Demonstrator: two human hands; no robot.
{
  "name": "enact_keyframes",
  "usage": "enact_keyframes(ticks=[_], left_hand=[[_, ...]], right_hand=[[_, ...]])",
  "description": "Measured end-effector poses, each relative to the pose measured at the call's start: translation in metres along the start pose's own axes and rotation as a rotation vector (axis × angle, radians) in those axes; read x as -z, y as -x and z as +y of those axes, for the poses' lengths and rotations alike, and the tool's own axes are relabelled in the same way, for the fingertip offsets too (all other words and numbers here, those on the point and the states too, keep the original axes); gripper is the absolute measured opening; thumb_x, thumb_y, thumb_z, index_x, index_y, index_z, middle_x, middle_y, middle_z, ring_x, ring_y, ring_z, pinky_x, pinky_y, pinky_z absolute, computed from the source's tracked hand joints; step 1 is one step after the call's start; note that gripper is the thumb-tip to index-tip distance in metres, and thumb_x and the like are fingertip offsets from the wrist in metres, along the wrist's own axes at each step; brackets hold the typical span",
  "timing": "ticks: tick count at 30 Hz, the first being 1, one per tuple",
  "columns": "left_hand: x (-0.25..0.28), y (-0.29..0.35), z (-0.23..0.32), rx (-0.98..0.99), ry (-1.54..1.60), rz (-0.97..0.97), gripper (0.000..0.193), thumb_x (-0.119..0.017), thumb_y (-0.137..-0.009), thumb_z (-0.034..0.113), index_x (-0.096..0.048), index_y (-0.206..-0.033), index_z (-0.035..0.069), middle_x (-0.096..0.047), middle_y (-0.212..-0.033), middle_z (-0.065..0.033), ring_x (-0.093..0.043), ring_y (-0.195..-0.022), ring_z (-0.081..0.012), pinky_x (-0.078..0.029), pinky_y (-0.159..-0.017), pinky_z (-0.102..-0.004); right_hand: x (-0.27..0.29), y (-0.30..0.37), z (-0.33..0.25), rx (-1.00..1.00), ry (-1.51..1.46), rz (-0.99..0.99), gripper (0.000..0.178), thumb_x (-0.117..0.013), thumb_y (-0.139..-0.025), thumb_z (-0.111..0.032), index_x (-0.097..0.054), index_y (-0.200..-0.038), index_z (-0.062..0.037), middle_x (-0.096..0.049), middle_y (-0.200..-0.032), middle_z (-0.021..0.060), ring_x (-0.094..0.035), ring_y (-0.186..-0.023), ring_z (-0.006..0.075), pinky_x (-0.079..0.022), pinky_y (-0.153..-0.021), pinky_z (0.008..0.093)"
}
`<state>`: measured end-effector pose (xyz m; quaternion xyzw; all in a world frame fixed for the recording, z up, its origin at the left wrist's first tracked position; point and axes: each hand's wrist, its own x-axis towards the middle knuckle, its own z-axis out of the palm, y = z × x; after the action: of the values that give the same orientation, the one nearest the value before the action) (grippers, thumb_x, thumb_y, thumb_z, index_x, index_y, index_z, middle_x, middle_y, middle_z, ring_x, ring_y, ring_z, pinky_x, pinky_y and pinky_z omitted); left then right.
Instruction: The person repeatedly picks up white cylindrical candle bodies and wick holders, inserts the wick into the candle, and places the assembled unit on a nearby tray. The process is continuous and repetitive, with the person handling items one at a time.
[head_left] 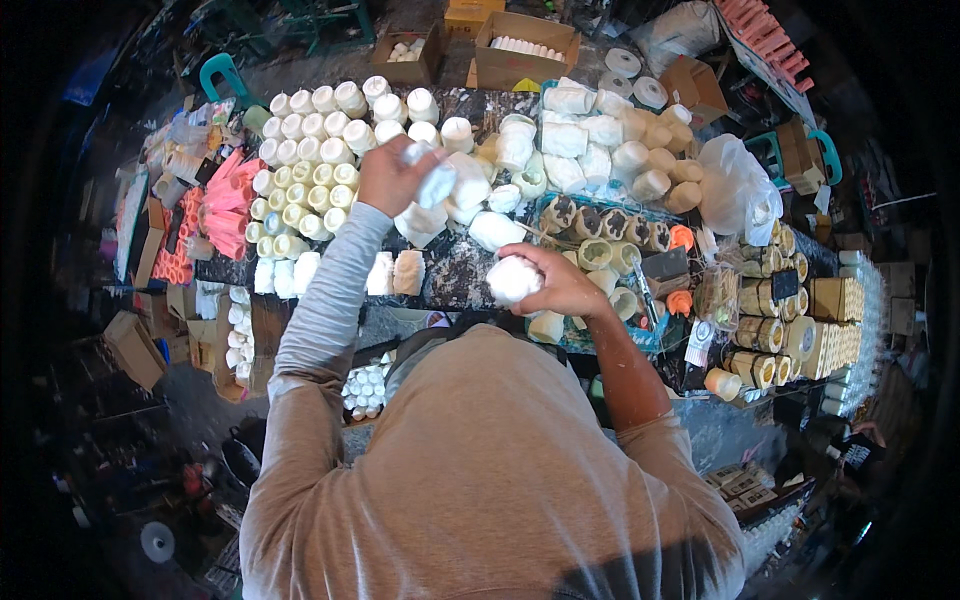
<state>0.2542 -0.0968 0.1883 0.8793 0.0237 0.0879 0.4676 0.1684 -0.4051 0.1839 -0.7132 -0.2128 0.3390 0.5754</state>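
My right hand [566, 285] is closed round a rounded white waxy-looking piece [515, 279] at the table's near edge. Farther up and to the left, my left hand [392, 176] grips a pale, bluish-white piece [436, 184], smeared by motion; its exact kind cannot be made out. Below and beside that hand lie loose white lumpy pieces [497, 231], one of them a squat block [420, 225]. Rows of cream-white cylinders [320, 127], like pillar candles, stand left of my left hand. Under them sit hollow-looking cream cups [300, 195].
Right of my hands, a teal crate [652, 338] holds cream cups and dark-topped cylinders [588, 222]. Behind it are stacked white pieces [566, 140] and a white plastic bag [738, 185]. Pink pieces [232, 195] lie at the left. Cardboard boxes [525, 55] stand beyond the table.
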Motion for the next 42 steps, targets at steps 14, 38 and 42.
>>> enact_keyframes(ticks=[14, 38, 42], left_hand=[[0.202, 0.141, -0.096, 0.215, 1.201, 0.573, 0.049, -0.044, -0.109, 0.041, -0.061, -0.126, -0.002, -0.070, -0.121, -0.0160, -0.066, -0.114, -0.0296, -0.049, -0.104, -0.0461], [0.120, 0.332, -0.185, 0.767, 1.308, 0.586, 0.040, -0.057, -0.104, 0.040, -0.067, -0.111, 0.001, -0.073, -0.103, -0.0109, -0.072, -0.093, -0.0221, -0.058, -0.085, -0.0388], [0.118, 0.323, -0.188, 0.801, 1.340, 0.537, 0.041, -0.058, -0.103, 0.041, -0.067, -0.111, 0.001, -0.073, -0.105, -0.0111, -0.072, -0.095, -0.0231, -0.059, -0.087, -0.0403]], right_hand=[[-0.101, -0.086, 0.115, -0.419, -0.454, 0.408, 0.050, -0.084, -0.075, -0.002, -0.060, -0.119, 0.0023, -0.071, -0.105, 0.0111, -0.070, -0.093, 0.0221, -0.056, -0.084, 0.0352], [-0.277, -0.300, 0.068, -0.270, 0.399, 0.123, 0.083, -0.081, -0.078, -0.048, -0.057, -0.132, 0.0085, -0.061, -0.131, 0.0263, -0.059, -0.123, 0.0353, -0.046, -0.105, 0.0426], [-0.272, -0.298, 0.074, -0.320, 0.326, 0.122, 0.093, -0.076, -0.082, -0.054, -0.047, -0.144, 0.0088, -0.048, -0.147, 0.0282, -0.046, -0.139, 0.0359, -0.036, -0.115, 0.0424]])
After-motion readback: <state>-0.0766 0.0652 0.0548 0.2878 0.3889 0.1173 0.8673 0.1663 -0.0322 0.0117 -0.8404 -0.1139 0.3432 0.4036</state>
